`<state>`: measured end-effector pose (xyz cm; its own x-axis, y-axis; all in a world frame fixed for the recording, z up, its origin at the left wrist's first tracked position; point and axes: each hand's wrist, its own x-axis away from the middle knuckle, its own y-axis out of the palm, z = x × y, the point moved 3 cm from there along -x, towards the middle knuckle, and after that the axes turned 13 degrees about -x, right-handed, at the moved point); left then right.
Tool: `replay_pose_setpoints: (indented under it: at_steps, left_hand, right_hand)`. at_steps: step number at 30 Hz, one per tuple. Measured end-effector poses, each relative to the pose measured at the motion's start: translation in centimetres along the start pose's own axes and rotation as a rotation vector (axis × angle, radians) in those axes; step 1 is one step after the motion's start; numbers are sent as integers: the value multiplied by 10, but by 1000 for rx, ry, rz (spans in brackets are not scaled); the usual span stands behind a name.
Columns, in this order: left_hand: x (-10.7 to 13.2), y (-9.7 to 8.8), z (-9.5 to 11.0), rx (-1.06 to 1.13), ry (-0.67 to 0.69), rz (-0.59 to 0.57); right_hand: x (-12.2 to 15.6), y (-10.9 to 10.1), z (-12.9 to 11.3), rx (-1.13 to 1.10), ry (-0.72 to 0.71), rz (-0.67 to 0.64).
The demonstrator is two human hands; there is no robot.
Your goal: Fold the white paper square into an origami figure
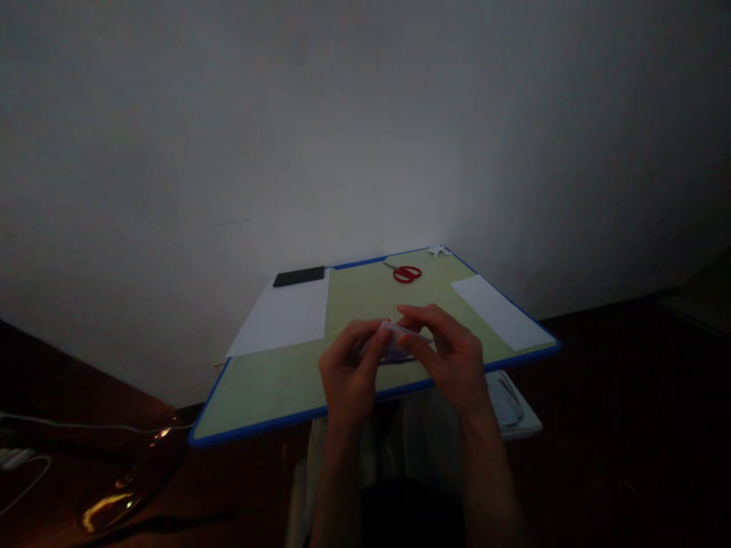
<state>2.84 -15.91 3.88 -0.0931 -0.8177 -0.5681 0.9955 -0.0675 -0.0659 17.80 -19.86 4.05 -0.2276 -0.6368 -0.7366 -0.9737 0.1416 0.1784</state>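
Note:
Between my hands, above the near edge of the table, is a small folded piece of white paper (395, 347). My left hand (352, 367) pinches its left side between thumb and fingers. On the right side, my right hand (448, 352) has its thumb and fingers curled round the paper's edge. The fingers hide part of the folds. Beyond the hands, a pair of scissors with red handles (407, 275) lies on the green tabletop, blades pointing left.
The green table (274, 388) has a blue rim and stands against a pale wall (354, 137). A white sheet (285, 320) lies at left under a dark phone-like slab (298, 276). A paper strip (502, 312) lies at right, and cut paper (439, 250) at the far corner.

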Motion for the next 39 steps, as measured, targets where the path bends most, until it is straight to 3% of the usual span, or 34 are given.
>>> replay_pose_setpoints:
  at_steps: [4, 8, 16, 28, 34, 39]
  left_hand:
    - [0, -3, -1, -49, -26, 140]
    - [3, -2, 0, -191, -13, 178]
    - [1, -5, -3, -241, -46, 83]
    - [2, -7, 9, -156, 102, -46]
    - [0, -9, 10, -62, 101, 30]
    - [-2, -12, -4, -60, -89, 202]
  right_hand:
    - [0, 1, 2, 72, 18, -13]
    - [0, 3, 2, 104, 13, 11]
    - [-2, 8, -5, 207, -22, -32]
    - [1, 8, -16, 153, -77, -56]
    - [0, 7, -15, 110, -21, -21]
    - [4, -3, -5, 25, 72, -99]
